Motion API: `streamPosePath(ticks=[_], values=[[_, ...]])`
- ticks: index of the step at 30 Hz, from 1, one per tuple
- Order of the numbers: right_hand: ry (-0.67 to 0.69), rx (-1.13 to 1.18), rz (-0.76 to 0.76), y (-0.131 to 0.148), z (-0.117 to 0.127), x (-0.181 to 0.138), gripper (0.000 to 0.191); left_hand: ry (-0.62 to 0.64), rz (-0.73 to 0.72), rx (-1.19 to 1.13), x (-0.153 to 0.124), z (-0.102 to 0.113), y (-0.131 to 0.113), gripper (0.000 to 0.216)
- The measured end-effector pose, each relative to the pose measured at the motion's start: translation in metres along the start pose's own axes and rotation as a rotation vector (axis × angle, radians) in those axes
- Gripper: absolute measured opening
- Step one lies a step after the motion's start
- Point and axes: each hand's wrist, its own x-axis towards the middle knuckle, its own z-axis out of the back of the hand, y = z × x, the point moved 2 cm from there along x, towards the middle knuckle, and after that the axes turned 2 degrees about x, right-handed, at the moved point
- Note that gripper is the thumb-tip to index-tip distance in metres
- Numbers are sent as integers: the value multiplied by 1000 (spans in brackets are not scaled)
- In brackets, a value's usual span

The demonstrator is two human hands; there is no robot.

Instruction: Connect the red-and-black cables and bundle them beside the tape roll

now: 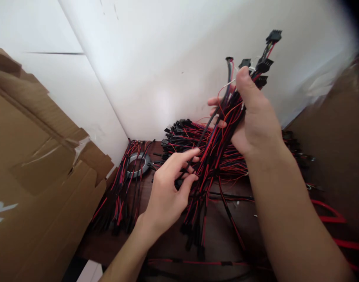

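Observation:
My right hand (254, 111) holds up a bundle of wire harnesses (222, 135), its thumb across the upper part near the black plug connectors (263, 66). Red, black and blue wires run slantwise down from it, their lower ends hanging over the dark table. My left hand (173, 184) is at the lower left side of this bundle, thumb and fingers curled around some dark wires. One thin black cable rises from there towards the right hand. Behind the bundle lies a large pile of similar harnesses (182, 135), partly hidden by both hands.
Another group of harnesses (120, 188) lies at the left, beside a grey tape roll (138, 164). An open cardboard box (44, 164) stands at the left edge. A white wall (156, 62) closes off the back. Red handles (329, 211) lie at the right on the dark table (220, 227).

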Motion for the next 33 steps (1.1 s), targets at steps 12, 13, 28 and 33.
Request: streamPosePath(ticks=[12, 13, 28, 33], values=[[-51, -19, 0, 0, 7, 1, 26, 37, 73, 235, -48, 4, 31, 16], [-65, -28, -9, 1, 7, 0, 26, 29, 73, 254, -51, 6, 30, 16], [-124, 71, -58, 8, 7, -1, 37, 39, 474, 1142, -63, 90, 66, 28], [-33, 62, -50, 7, 8, -1, 29, 117, 593, 1263, -57, 81, 65, 26]])
